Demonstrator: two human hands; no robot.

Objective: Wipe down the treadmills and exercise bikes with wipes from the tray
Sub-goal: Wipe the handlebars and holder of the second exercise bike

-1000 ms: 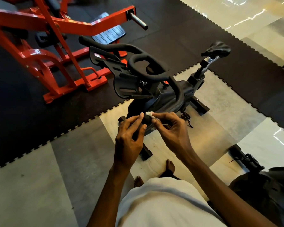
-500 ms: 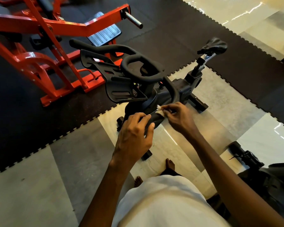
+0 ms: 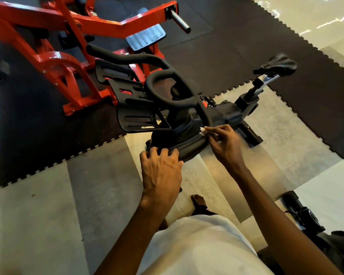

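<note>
Left hand (image 3: pixel 161 175) wrapped round the near end of the black exercise bike's (image 3: pixel 226 116) handlebar (image 3: pixel 127 56), fingers curled over it. Right hand (image 3: pixel 224 143) pinching a tiny white wipe (image 3: pixel 202 131) at the fingertips, pressed against the handlebar. Parked on pale floor tiles (image 3: pixel 87 195) right at the black mat's (image 3: pixel 226 46) edge, red weight machine (image 3: pixel 54 62) just behind.

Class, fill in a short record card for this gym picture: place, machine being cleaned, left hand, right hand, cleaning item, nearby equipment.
Place: gym floor, pale tiles bordered by a black interlocking mat
Machine being cleaned: black exercise bike, saddle at the far right
Left hand: left hand curls over the bike's nearest black part
Right hand: right hand pinches a wipe at the handlebar
Cleaning item: the wipe, small, white, bunched at the fingertips
Nearby equipment: red weight machine on the mat behind the bike
</note>
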